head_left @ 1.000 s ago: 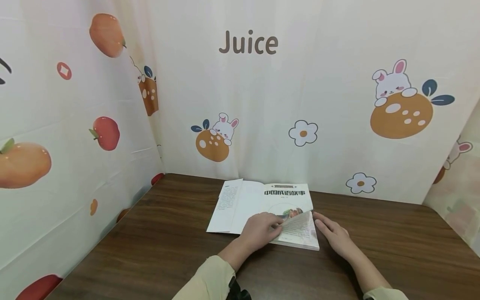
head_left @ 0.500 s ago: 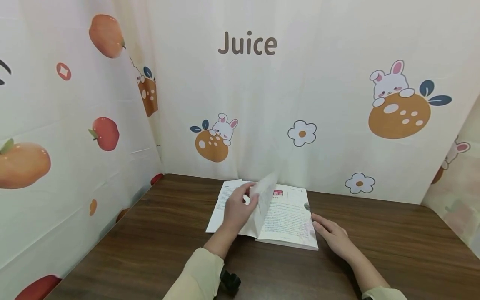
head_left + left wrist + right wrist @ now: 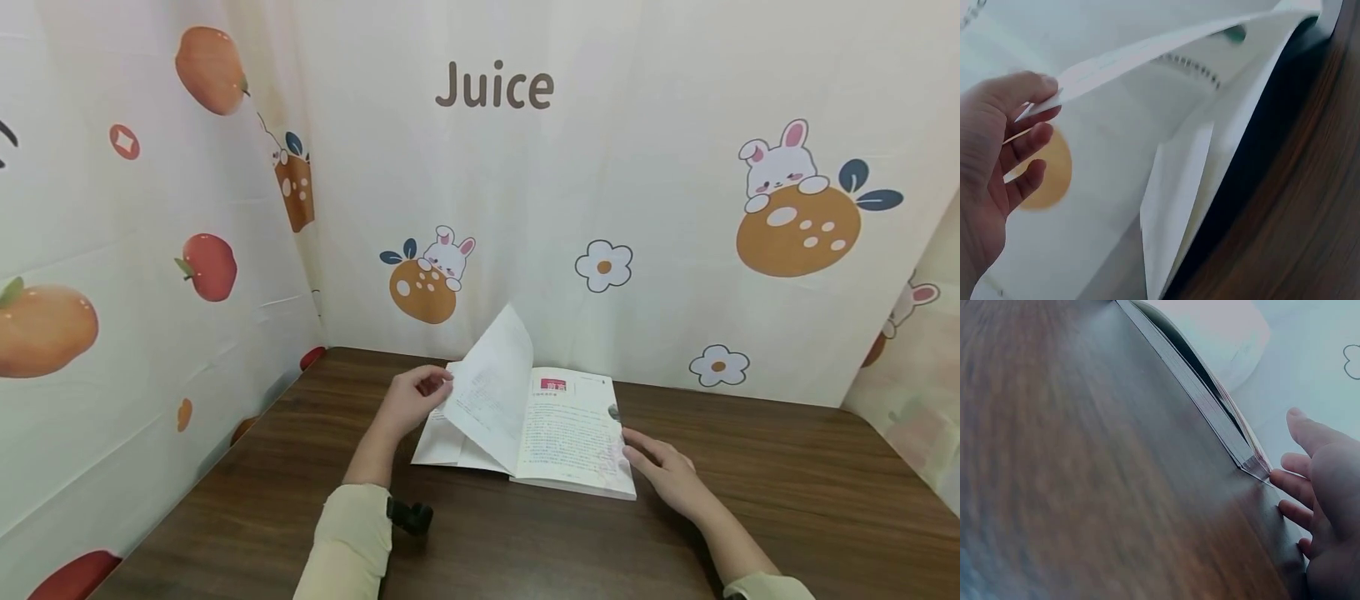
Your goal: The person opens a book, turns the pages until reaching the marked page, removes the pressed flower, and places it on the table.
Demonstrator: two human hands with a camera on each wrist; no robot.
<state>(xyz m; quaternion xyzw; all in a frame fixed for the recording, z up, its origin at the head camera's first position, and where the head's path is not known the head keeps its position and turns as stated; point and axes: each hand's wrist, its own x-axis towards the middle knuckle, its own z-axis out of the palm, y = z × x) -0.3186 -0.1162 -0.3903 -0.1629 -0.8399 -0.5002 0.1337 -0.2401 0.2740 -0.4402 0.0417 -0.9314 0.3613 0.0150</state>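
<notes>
An open book (image 3: 573, 442) lies on the dark wooden table, its right-hand page showing print and a red heading block. My left hand (image 3: 416, 396) pinches the outer edge of a lifted page (image 3: 491, 387), which stands up in a curve over the left side of the book. In the left wrist view, thumb and forefinger of the left hand (image 3: 1007, 137) hold the corner of that page (image 3: 1110, 69). My right hand (image 3: 667, 475) rests at the book's right edge with fingers extended. In the right wrist view, its fingertips (image 3: 1285, 481) are right at the corner of the page block (image 3: 1204, 400).
The wooden table (image 3: 262, 500) spreads around the book. A pale printed curtain (image 3: 525, 183) rises directly behind the table's far edge, with another along the left. A black strap mount (image 3: 410, 515) sits on the left wrist.
My left hand has turned pages leftward, moving from the book's middle to its left side with a page. The title page is covered by a text page. My right hand stays put.
</notes>
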